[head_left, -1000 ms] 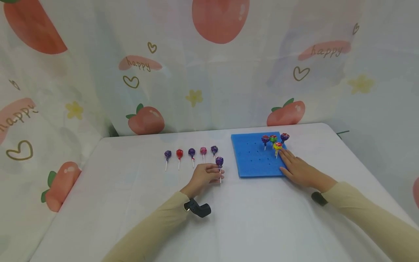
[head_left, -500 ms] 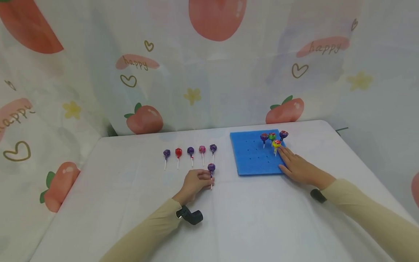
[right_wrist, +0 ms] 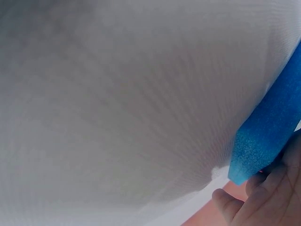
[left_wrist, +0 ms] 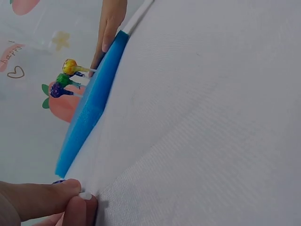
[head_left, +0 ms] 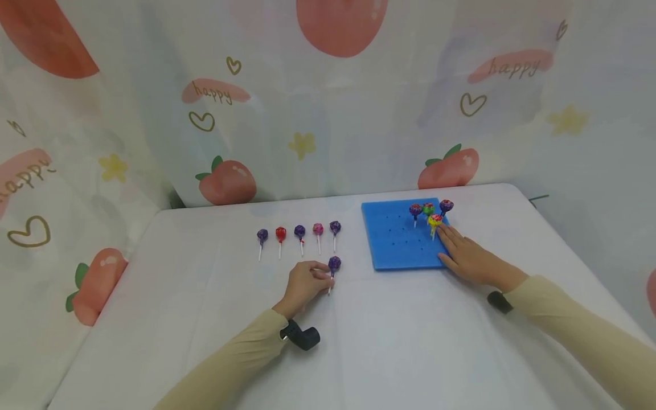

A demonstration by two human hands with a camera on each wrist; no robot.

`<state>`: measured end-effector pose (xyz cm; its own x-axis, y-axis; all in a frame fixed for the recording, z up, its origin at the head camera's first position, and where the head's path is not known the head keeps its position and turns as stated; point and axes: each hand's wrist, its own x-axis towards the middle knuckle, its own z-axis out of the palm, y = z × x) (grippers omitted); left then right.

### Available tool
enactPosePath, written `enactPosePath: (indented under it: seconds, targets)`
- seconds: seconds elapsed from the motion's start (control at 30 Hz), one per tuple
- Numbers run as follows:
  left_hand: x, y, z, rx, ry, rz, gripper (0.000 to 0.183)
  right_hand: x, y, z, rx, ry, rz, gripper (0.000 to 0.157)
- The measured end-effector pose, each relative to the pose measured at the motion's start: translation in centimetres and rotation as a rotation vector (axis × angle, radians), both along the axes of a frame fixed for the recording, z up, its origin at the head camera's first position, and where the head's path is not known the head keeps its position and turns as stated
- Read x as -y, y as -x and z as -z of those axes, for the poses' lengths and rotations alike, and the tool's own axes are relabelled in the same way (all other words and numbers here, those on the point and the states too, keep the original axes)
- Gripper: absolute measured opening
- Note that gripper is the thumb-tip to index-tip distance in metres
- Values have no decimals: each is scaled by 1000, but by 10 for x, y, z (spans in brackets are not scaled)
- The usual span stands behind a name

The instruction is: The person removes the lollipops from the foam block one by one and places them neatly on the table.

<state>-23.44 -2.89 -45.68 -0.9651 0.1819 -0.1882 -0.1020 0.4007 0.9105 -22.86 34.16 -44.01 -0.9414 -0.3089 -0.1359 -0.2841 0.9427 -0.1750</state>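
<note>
My left hand (head_left: 302,286) pinches the white stick of a purple-wrapped lollipop (head_left: 334,263), held slightly tilted above the table. The left wrist view shows the stick's white end (left_wrist: 85,195) poking out between thumb and finger. My right hand (head_left: 474,259) rests with extended fingers on the right edge of a blue foam board (head_left: 384,256) dotted with small holes. Upright in that board stand a yellow lollipop (head_left: 434,220), a green lollipop (head_left: 427,209) and two purple ones. In the right wrist view, part of the right hand (right_wrist: 270,202) shows beside the foam's corner (right_wrist: 251,150).
Left of the board, a row of lollipops lies on the white table (head_left: 205,296): two purple, a red lollipop (head_left: 281,233), a pink lollipop (head_left: 318,229) and another purple lollipop (head_left: 335,227) at the right end. A patterned curtain (head_left: 348,125) hangs behind the table.
My left hand has drawn the purple lollipop leftward and a little nearer, away from the board, and its stick now tilts slightly. My right hand stays on the board.
</note>
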Motion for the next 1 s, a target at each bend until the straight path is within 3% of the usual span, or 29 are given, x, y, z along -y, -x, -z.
enactPosePath:
  seconds: [0.23, 0.53, 1.0]
  targets:
    - [-1, -1, -2, -66, 76, -13, 27, 2, 3, -2, -9, 9, -6, 71]
    - [-1, -2, 0, -49, 74, -79, 27, 0, 2, 1, -13, 2, 2, 72]
    - [-6, 0, -1, -67, 156, -8, 31, 2, 2, 1, 1, 1, 6, 72]
